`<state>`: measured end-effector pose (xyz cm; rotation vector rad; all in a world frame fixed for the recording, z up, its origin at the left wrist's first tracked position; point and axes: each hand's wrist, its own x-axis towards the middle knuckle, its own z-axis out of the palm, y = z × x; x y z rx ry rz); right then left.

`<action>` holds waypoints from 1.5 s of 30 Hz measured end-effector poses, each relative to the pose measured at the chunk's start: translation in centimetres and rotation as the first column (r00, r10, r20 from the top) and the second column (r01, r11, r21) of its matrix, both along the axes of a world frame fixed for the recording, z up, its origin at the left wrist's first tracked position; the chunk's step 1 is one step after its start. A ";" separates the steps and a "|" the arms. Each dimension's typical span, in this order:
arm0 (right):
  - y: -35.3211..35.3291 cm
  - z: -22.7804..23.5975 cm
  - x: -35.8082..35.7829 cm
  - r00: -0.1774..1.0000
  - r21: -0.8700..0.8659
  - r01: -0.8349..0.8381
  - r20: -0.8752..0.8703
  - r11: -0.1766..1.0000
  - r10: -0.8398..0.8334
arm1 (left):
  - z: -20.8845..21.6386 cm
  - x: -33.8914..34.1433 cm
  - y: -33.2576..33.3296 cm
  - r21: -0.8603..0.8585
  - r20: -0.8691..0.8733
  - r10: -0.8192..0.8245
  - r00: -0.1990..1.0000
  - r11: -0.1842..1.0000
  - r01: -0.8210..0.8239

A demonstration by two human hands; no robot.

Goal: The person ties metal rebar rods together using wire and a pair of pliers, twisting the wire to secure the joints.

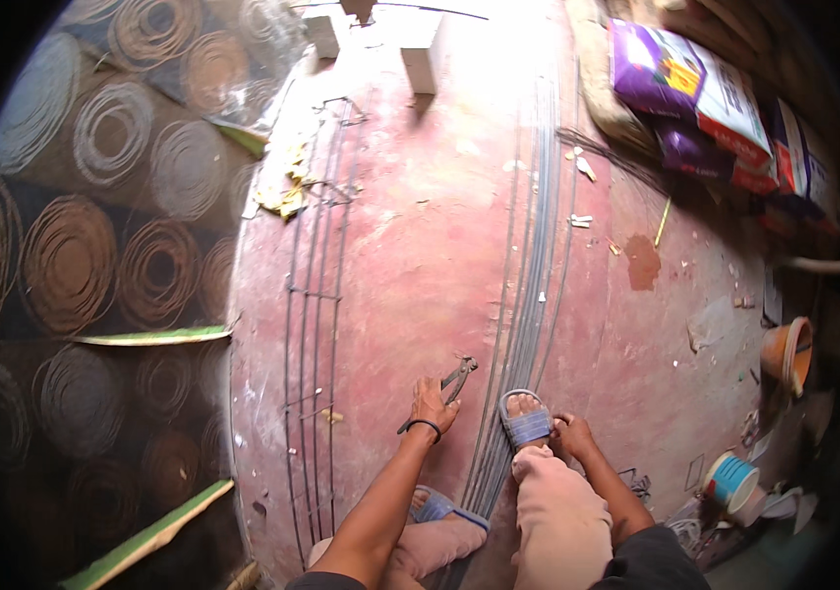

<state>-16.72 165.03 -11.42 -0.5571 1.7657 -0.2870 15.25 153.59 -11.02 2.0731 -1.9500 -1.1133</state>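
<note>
My left hand (pixel 431 405), with a dark band at the wrist, is closed on a pair of pincers (pixel 460 378). Their jaws point away from me over the reddish floor. Beside my right sandal (pixel 527 421) is my right hand (pixel 569 433), its fingers curled together; whatever they hold, if anything, I cannot make out. A bundle of long thin steel rods (pixel 516 334) runs lengthwise between my feet, and the right sandal rests at its edge. To the left lies a long frame of tied rods (pixel 314 295) with cross ties along it.
Coils of wire (pixel 72 264) on dark sheeting line the left side, with green-edged strips (pixel 159 336) among them. Purple and white bags (pixel 695 84) are stacked at the far right. An orange bucket (pixel 788 356) and a blue-white tub (pixel 731 481) stand right. A box-like block (pixel 422 67) stands ahead.
</note>
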 end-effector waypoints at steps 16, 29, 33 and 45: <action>-2.1 -5.3 0.2 0.993 -0.457 -0.007 -0.107 0.890 -0.047 | -5.6 -7.6 -1.5 -0.200 0.090 -0.400 0.912 0.890 0.410; -1.6 -3.1 -2.0 0.968 -0.269 -0.008 -0.244 0.963 -0.061 | 10.5 -5.0 -11.6 -0.324 -0.034 -0.190 0.981 0.931 0.169; -2.1 5.9 -2.3 0.999 0.063 0.036 0.039 0.997 -0.038 | 16.8 -2.6 -9.0 -0.157 -0.123 0.078 0.989 0.983 -0.096; 10.0 46.2 -13.9 0.923 0.427 0.311 0.077 0.849 -0.377 | 52.0 6.2 20.1 0.626 0.051 0.391 0.919 0.705 -0.334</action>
